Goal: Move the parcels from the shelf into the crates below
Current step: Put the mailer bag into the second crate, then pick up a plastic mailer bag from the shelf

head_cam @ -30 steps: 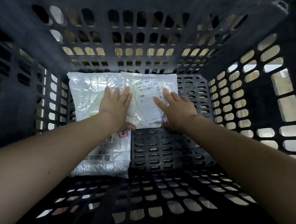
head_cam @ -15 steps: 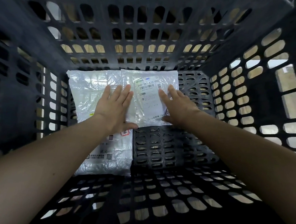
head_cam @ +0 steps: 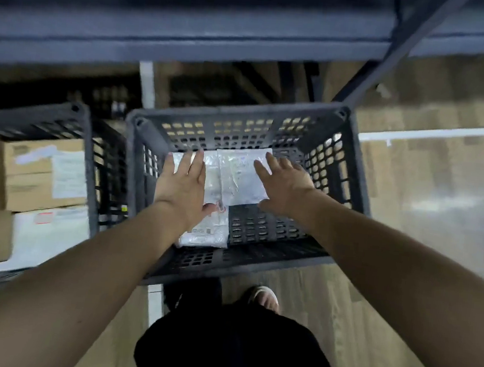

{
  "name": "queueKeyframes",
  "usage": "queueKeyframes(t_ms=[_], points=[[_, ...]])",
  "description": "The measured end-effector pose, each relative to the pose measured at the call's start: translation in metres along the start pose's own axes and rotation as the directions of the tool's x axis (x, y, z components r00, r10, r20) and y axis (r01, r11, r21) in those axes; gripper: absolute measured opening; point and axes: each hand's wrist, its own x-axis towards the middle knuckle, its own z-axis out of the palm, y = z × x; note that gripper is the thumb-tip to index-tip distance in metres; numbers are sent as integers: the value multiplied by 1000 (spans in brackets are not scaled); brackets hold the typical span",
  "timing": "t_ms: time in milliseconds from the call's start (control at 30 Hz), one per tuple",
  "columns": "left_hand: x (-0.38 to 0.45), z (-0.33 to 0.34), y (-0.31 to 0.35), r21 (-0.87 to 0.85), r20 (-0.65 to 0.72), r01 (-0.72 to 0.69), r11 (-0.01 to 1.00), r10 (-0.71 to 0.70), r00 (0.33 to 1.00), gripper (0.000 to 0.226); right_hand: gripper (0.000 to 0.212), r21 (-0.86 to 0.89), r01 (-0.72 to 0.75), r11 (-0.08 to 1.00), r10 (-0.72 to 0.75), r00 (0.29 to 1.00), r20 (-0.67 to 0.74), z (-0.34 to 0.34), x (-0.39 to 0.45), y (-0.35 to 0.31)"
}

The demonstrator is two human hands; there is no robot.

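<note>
A dark slatted crate [head_cam: 356,176] stands on the floor below the shelf [head_cam: 189,45]. On its bottom lie three white plastic parcels: one with a label at the far middle [head_cam: 240,177], one partly under my left hand at the far left [head_cam: 182,158], and one along the near left [head_cam: 209,233]. My left hand [head_cam: 181,189] and my right hand [head_cam: 286,184] hover above the crate with fingers straight and spread. Neither hand holds anything.
A second dark crate [head_cam: 90,151] at the left holds cardboard boxes [head_cam: 28,174] and a white parcel [head_cam: 49,235]. The grey shelf beam crosses the top, with a diagonal brace [head_cam: 395,47] at the right. Wooden floor and my own legs [head_cam: 234,345] lie below.
The view has pulled back and up out of the crate. Both hands have lifted off the labelled parcel, which stays on the crate bottom.
</note>
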Motion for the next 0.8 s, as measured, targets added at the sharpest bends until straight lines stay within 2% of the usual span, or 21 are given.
queueKeyframes(t_ms=[133,233,333,433,667,800], points=[[-86,-77,-48,-56,-17,44,997,-45,999,79,81,59,-24,998,29,996,-83,-88,-91,-3],[-150,-125,-80,-110,-14,64,992,-66,998,71,78,126,-58,990,70,993,-95,-149,-156,-6],[-207,-171,-107,-205,-45,89,975,-100,994,62,73,214,-83,973,108,988,-109,-205,-218,-8],[-250,-204,-130,-312,-101,103,945,-141,985,57,64,287,-85,954,142,972,-186,-254,-266,-8],[-327,-231,-173,-515,-255,94,852,-257,932,47,60,291,-126,949,231,902,-366,-328,-333,-25],[-349,-240,-196,-517,-301,109,849,-300,905,51,62,301,-126,945,258,852,-456,-353,-349,-39]])
